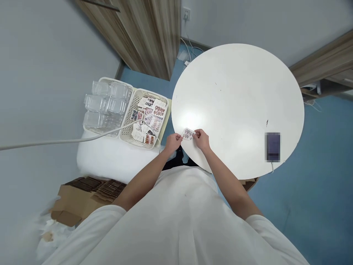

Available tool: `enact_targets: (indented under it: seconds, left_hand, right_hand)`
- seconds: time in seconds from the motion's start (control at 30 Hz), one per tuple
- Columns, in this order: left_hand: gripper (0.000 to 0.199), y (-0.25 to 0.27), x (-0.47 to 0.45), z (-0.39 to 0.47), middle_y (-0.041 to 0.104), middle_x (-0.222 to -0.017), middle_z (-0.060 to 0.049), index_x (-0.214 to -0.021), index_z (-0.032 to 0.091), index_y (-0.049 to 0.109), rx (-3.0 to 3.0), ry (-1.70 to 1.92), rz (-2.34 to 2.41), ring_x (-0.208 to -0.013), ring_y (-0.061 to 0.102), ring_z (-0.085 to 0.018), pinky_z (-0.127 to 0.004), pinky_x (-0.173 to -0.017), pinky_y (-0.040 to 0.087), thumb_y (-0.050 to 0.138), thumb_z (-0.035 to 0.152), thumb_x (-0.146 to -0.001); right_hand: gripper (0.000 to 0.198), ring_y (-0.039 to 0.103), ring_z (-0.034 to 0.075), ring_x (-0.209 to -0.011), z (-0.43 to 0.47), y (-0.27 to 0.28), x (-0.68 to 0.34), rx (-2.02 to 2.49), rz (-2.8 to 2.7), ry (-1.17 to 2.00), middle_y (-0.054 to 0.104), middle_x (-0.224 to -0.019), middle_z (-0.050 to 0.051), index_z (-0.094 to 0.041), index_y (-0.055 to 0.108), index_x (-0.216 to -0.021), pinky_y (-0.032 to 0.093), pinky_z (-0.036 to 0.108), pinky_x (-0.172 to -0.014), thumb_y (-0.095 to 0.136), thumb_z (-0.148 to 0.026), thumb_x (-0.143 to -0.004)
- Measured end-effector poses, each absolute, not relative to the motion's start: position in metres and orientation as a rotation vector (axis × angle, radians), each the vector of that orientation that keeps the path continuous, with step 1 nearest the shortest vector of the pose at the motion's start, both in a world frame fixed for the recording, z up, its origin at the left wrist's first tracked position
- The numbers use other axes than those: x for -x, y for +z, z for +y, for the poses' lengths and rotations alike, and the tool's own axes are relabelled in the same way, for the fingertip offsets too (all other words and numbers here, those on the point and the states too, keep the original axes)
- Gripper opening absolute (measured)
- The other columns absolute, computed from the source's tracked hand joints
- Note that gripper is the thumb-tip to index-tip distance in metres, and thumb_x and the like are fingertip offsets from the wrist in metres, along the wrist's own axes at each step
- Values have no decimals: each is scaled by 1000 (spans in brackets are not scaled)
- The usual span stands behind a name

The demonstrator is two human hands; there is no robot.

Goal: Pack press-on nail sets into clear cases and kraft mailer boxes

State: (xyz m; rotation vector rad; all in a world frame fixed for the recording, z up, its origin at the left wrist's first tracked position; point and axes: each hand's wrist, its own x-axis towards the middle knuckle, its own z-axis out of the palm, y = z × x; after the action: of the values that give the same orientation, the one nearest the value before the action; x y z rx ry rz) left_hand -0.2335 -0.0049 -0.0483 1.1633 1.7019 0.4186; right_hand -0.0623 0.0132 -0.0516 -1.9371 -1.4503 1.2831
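Note:
Between my two hands is a small card of press-on nails (188,134), white with rows of dark, shiny nail shapes. My left hand (173,142) pinches its left edge, and my right hand (202,140) grips the right edge. The card is held over the near left rim of the round white table (237,92). To the left, a white perforated basket (129,129) holds many similar nail cards (149,117) in red, purple, brown and pale tones, lying in a loose heap.
A second basket (104,78) carries stacked clear plastic boxes (106,101). A white cable (82,140) crosses above the baskets. On the table's right lies a blurred phone-like object (273,147) with a cord. A cardboard box (74,200) with folded brown cartons stands lower left.

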Motion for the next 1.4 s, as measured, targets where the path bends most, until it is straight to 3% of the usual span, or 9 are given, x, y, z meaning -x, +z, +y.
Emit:
enact_targets:
  seconds: [0.27,0.43,0.63,1.1,1.4]
  left_hand:
    - [18,-41,242,4,63,-69,-4,-75,19,60,-1673,6,1771,-67,58,-20,-29,-58,41,51,35,-78]
    - [23,-38,251,-11,61,-101,-9,-98,18,58,-1974,221,1624,-99,54,-23,-34,-82,41,47,31,-82]
    - [39,-34,254,-33,44,-134,-11,-120,19,50,-2109,229,1432,-128,31,-28,-43,-102,24,45,30,-83]
    - [50,-38,253,1,34,-141,-12,-133,16,37,-2073,187,1473,-134,20,-28,-45,-106,12,38,33,-86]
    - [52,-38,247,-3,29,-144,-12,-137,16,30,-2027,150,1544,-135,15,-28,-47,-106,13,35,31,-88]
  right_hand:
    - [25,55,18,-81,10,-51,75,2003,-1718,993,58,-94,7,-18,54,-101,45,32,-71,46,-23,-78]
    - [31,50,22,-100,-18,-46,73,1861,-1894,815,55,-109,11,-17,51,-112,41,36,-83,42,-28,-84]
    - [46,28,30,-126,-57,-38,76,1842,-2286,694,38,-137,12,-22,49,-120,21,48,-98,46,-47,-82]
    - [45,25,30,-128,-14,-39,99,1932,-2330,627,31,-143,12,-20,43,-126,16,50,-98,35,-42,-88]
    - [48,21,33,-129,-11,-41,95,1916,-2361,713,26,-145,13,-20,38,-131,18,50,-96,37,-39,-87]
